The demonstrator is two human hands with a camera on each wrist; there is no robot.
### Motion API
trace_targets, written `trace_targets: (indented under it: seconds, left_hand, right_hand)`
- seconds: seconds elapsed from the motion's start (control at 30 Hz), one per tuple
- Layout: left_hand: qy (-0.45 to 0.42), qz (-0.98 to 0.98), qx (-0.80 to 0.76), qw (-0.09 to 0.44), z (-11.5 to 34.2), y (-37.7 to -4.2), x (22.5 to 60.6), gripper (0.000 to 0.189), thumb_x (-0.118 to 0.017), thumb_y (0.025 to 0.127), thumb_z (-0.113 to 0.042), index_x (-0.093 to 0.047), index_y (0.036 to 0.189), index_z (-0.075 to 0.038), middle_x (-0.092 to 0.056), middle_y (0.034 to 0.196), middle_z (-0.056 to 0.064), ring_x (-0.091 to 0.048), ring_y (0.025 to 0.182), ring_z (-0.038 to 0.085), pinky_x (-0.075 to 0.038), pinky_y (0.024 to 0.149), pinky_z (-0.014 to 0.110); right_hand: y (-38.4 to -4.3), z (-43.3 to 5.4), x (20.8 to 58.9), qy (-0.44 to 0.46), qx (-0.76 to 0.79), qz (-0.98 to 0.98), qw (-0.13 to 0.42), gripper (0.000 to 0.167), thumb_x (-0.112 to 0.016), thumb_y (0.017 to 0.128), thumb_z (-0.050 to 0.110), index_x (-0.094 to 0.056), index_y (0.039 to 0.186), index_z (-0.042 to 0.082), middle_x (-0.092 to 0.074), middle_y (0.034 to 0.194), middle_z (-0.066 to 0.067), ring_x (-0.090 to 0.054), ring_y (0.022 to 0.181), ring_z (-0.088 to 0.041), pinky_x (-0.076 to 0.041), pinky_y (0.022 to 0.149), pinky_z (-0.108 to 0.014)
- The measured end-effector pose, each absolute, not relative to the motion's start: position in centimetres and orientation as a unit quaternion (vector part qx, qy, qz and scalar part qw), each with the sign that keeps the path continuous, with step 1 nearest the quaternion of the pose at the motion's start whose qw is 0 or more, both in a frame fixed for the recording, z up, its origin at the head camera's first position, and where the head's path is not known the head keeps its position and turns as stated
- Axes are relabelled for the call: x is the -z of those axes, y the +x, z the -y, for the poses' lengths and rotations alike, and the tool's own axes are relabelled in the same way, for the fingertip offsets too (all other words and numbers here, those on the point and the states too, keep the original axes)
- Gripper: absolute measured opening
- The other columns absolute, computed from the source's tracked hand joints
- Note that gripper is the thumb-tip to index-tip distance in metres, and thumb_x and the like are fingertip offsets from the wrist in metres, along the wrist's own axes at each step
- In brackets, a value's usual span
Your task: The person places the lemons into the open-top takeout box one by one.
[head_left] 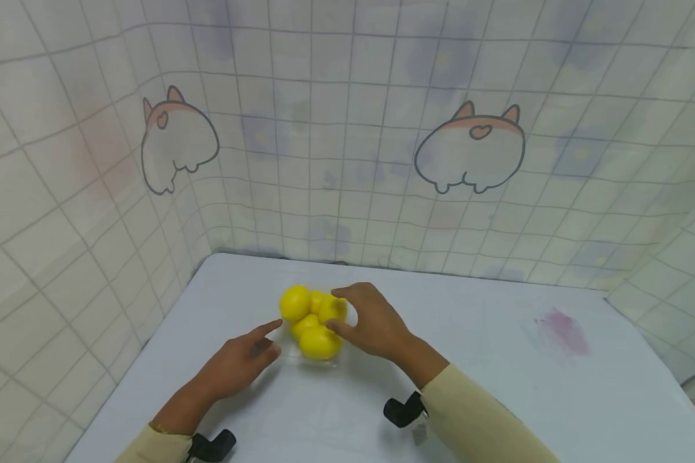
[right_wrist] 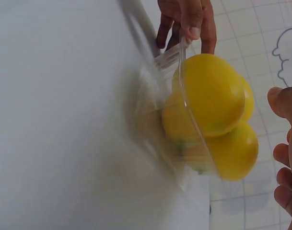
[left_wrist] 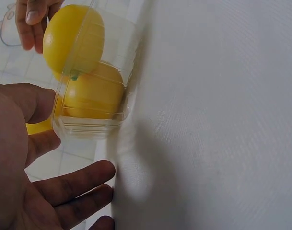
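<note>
Several yellow lemons (head_left: 320,343) sit heaped in a clear plastic container (left_wrist: 90,128) on the white table. My left hand (head_left: 237,363) is at the container's left side, its thumb and forefinger apart near the rim; whether they touch it I cannot tell. On the other side, my right hand (head_left: 376,321) has its thumb and fingers spread around the right end of the heap. In the right wrist view a gap shows between the right hand's thumb and the lemons (right_wrist: 213,96). Neither hand grips a lemon.
White tabletop (head_left: 469,334) extends around the container, with a pink stain (head_left: 564,331) at the right. A gridded curtain (head_left: 353,141) with cartoon animals rises behind and beside the table. Black wrist mounts (head_left: 402,410) hang under both sleeves.
</note>
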State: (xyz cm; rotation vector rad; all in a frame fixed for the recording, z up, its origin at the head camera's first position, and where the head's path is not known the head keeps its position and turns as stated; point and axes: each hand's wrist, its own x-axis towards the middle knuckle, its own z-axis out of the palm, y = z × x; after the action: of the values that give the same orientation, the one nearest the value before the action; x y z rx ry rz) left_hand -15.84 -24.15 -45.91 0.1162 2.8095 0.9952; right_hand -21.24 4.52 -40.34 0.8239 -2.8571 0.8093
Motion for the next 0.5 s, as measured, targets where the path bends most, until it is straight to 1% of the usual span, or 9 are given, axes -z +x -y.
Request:
trace_targets:
  seconds: [0.1,0.27,0.4,0.5]
  left_hand:
    - [0.039,-0.939,-0.331,0.081,24.2,-15.8,45.9,0.059,-0.059,0.102,-0.052,-0.042,0.156,-0.037,-0.066,0.133,0.005,-0.056,0.129,0.033,-0.041,0.104,0.063]
    - [0.042,-0.938,-0.332,0.087,24.5,-15.7,45.7,0.060,-0.056,0.102,-0.054,-0.040,0.157,-0.037,-0.066,0.133,0.003,-0.058,0.127,0.031,-0.042,0.103,0.062]
    - [0.053,-0.936,-0.335,0.092,24.9,-15.7,45.5,0.061,-0.053,0.103,-0.055,-0.037,0.159,-0.034,-0.066,0.133,0.002,-0.058,0.126,0.030,-0.042,0.103,0.062]
    - [0.063,-0.936,-0.334,0.092,25.2,-15.7,45.2,0.062,-0.052,0.105,-0.054,-0.035,0.160,-0.031,-0.065,0.135,0.005,-0.058,0.127,0.032,-0.042,0.103,0.063]
  right_hand:
    - [-20.9,-5.7,40.6,0.261,-0.269,0.926,0.043,0.059,-0.073,0.094,0.045,-0.058,0.144,0.018,-0.056,0.144,0.002,-0.045,0.138,-0.020,-0.039,0.113,-0.043]
    - [-19.9,-8.6,40.9,0.224,-0.271,0.935,0.044,0.058,-0.071,0.096,0.044,-0.055,0.147,0.019,-0.052,0.148,-0.001,-0.043,0.140,-0.022,-0.039,0.113,-0.047]
    - [-19.0,-11.3,41.7,0.201,-0.256,0.944,0.050,0.060,-0.072,0.096,0.042,-0.054,0.148,0.017,-0.051,0.149,-0.006,-0.043,0.140,-0.027,-0.040,0.111,-0.051]
    - [-18.5,-13.7,42.7,0.191,-0.239,0.951,0.055,0.063,-0.071,0.096,0.043,-0.053,0.148,0.014,-0.050,0.149,-0.009,-0.042,0.141,-0.030,-0.041,0.110,-0.053]
